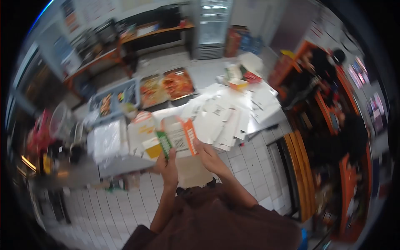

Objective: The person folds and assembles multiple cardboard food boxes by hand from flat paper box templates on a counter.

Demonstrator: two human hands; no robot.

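A partly folded cardboard food box stands between my two hands in front of my body. It has a green side panel, an orange side panel and a printed QR code on its middle. My left hand grips the green side, thumb raised along it. My right hand is closed on the orange side. A loose pile of flat white cardboard blanks lies on the table just beyond my right hand. Near my left hand are more printed box pieces, white with yellow and orange.
A stack of plastic bags sits at the table's left. Behind are a blue-grey crate and two metal trays of food. Folded boxes stand at the back right. A wooden bench and other people are on the right.
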